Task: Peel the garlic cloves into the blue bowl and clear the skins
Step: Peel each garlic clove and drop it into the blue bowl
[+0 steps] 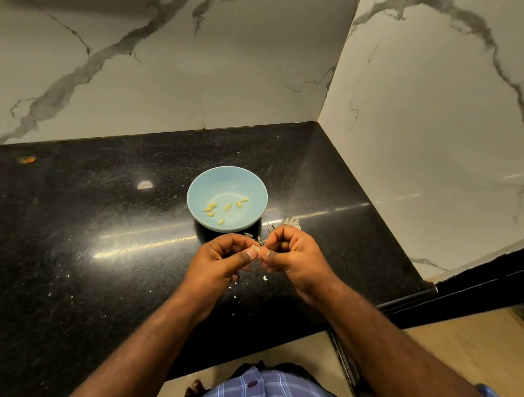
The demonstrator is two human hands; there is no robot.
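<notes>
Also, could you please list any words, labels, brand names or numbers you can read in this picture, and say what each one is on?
None: no readable text appears anywhere in the view.
The blue bowl is plain, with no mark or label.
The black countertop and the marble wall bear only speckle and veining.
The checked shirt shows no lettering.

countertop (pixel 106 235): polished black speckled stone, glossy
walls (pixel 430 101): smooth veined marble
blue bowl (pixel 254 186): smooth, satin glaze
garlic skins (pixel 290 222): papery, dry
</notes>
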